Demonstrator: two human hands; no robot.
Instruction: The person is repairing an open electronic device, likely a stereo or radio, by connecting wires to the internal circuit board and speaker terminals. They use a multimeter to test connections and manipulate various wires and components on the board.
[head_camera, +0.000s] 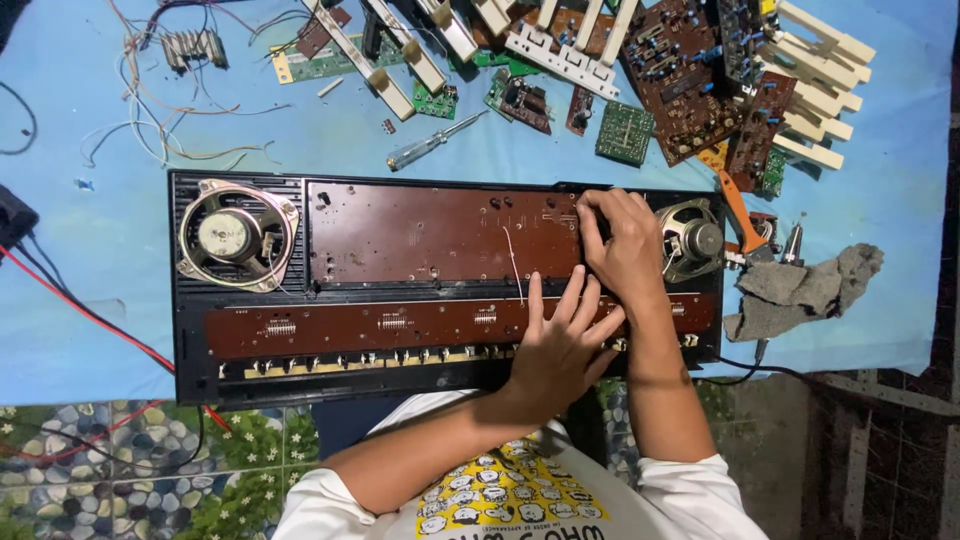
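An opened black keyboard casing (190, 300) lies on a blue cloth, with a large brown circuit board (440, 232) inside and a long narrow brown board (380, 325) below it. My left hand (560, 345) rests flat on the narrow board, fingers spread. My right hand (622, 240) presses with curled fingers on the right end of the large board, beside the small right speaker (692, 240). A larger speaker (235, 235) sits at the casing's left end. Whether the right hand holds anything is hidden.
Loose circuit boards (680, 80), white key strips (815, 70) and a screwdriver (432, 142) lie along the far edge. Tangled wires (170, 110) are at the top left. An orange-handled tool (742, 215) and a grey rag (800, 290) lie at the right. Red and black cables (80, 310) run left.
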